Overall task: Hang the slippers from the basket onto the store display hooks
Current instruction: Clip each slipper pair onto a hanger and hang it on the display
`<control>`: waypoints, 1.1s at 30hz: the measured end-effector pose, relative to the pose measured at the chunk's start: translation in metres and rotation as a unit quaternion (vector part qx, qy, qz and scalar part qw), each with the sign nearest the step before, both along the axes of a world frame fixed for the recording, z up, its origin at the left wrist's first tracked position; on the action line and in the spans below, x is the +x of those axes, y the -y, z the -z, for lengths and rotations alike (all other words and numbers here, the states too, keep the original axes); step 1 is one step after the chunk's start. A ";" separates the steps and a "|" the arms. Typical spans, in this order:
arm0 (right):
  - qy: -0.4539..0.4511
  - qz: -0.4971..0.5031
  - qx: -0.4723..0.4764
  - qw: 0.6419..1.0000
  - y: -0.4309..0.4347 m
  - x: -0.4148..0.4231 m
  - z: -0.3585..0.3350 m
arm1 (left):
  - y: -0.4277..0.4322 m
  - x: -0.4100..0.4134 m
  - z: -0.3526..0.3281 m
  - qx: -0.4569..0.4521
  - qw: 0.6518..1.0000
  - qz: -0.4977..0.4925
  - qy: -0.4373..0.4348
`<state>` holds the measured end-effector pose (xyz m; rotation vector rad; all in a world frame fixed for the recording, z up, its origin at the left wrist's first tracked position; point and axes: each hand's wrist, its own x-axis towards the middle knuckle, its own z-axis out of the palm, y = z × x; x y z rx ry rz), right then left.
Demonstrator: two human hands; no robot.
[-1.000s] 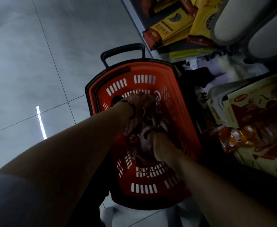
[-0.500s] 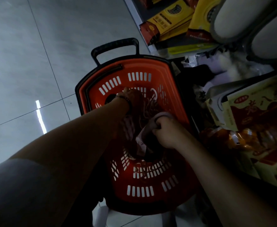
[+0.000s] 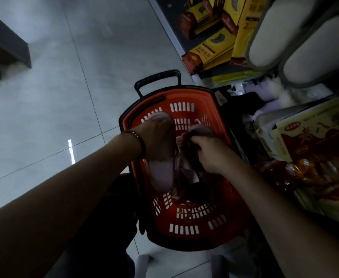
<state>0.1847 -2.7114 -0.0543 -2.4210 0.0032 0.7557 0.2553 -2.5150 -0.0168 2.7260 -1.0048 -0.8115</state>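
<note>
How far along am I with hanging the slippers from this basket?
Done: grey-edged slippers hang at upper right. In hand: left hand grips a pale slipper, right hand a second slipper, over the orange basket. Left: hanging both; something dark lies in the basket.

Both bare arms reach forward and down, close together. The left hand (image 3: 158, 138), a dark band (image 3: 140, 143) on its wrist, grips a pale slipper (image 3: 161, 177); the right hand (image 3: 210, 155) clutches a second slipper (image 3: 202, 130).
</note>
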 end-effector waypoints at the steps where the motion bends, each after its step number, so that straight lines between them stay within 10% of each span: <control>1: 0.010 -0.012 0.003 1.000 -0.001 0.000 -0.002 | -0.005 -0.007 -0.002 -0.051 0.998 -0.009 0.031; 14: 0.101 -0.060 -0.017 0.993 -0.021 0.000 0.000 | -0.019 -0.042 0.039 -0.119 0.961 -0.246 -0.032; 33: 0.119 0.028 0.032 0.992 -0.024 0.008 0.005 | -0.019 -0.033 0.043 -0.175 0.963 -0.206 -0.021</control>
